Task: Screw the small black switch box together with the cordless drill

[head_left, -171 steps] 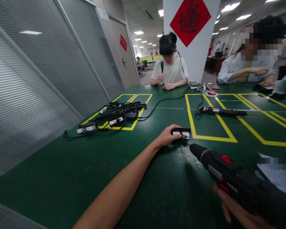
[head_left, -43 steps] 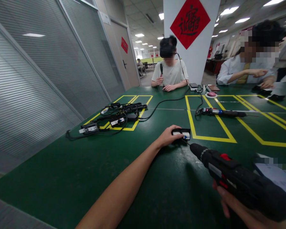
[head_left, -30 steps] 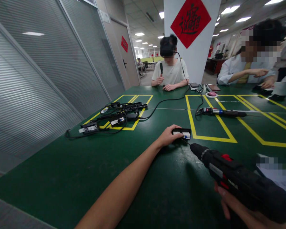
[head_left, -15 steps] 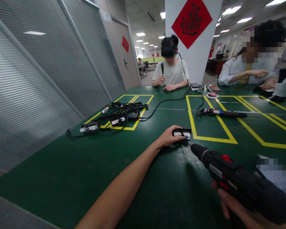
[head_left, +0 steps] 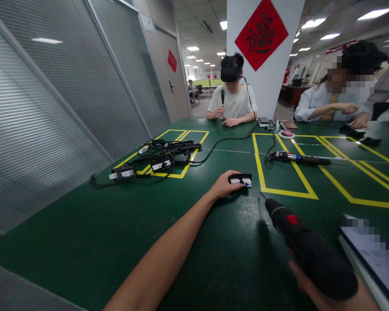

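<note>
My left hand (head_left: 223, 185) grips a small black rectangular part with a white insert (head_left: 245, 181), low over the green table (head_left: 132, 242). Thumb and fingers close on the part's left end. My right hand (head_left: 306, 280) is wrapped round the handle of a black cordless drill (head_left: 307, 242) with a red patch on top. The drill's thin bit points up and left, and its tip is apart from the small part, a little to the right of it. Most of my right hand's fingers are hidden beneath the drill body.
Black devices with cables (head_left: 162, 160) lie in a heap on the left. A wired rod-like tool (head_left: 298, 158) rests across yellow tape lines at right. A tablet-like device (head_left: 369, 255) sits near the right edge. Across the table, one person (head_left: 232, 99) holds a screwdriver; another person (head_left: 330, 103) sits further right.
The drill has drawn back to the right and turned, so its bit has come away from the small part. My left hand with the part has shifted slightly left.
</note>
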Motion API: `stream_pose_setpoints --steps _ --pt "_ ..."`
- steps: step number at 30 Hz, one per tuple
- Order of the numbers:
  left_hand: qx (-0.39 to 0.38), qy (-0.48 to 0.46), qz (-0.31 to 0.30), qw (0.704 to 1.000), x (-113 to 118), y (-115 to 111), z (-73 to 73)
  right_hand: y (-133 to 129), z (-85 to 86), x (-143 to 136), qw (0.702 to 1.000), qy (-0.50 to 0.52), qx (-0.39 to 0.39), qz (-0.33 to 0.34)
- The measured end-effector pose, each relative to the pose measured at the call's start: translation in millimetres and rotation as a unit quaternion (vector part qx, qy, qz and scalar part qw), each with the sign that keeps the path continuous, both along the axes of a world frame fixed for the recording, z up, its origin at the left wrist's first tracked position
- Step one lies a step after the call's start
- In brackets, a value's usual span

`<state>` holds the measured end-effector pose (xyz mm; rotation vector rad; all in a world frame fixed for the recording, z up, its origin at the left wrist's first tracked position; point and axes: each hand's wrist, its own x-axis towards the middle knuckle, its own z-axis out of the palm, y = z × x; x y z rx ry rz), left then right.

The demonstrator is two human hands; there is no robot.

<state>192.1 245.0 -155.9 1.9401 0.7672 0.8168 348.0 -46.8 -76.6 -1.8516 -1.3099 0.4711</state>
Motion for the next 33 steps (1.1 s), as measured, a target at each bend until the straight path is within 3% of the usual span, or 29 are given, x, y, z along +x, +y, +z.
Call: stream_pose_setpoints --steps 7,12,15,22,26,30,33 --pt "-0.008 -0.001 -0.001 1.0 1.3 -0.1 -2.3 9.2 -11.9 -18.5 0.986 -0.104 -0.075 0.105" --pt "-0.002 -0.005 0.001 1.0 0.7 1.1 -4.6 19.2 -33.5 -35.2 0.952 -0.244 -0.167 0.084" --pt "0.0 -0.005 -0.004 1.0 0.8 2.4 -6.2 26.4 -37.7 -43.2 0.936 -0.289 -0.182 0.084" --pt "0.018 0.0 -0.021 1.0 2.9 0.2 -6.6 33.9 -31.8 -63.1 0.936 -0.3 -0.175 0.061" --pt "0.048 0.007 -0.039 0.998 4.2 -7.3 -2.4 37.7 -17.0 -51.6 0.93 -0.32 -0.17 0.06" --pt "0.093 0.015 -0.063 0.994 5.9 -14.8 4.3 72.9 6.8 -17.1 0.937 -0.333 -0.104 -0.018" --pt "0.126 0.021 -0.077 0.989 5.7 -18.0 8.0 115.2 11.5 1.3 0.943 -0.322 -0.035 -0.073"
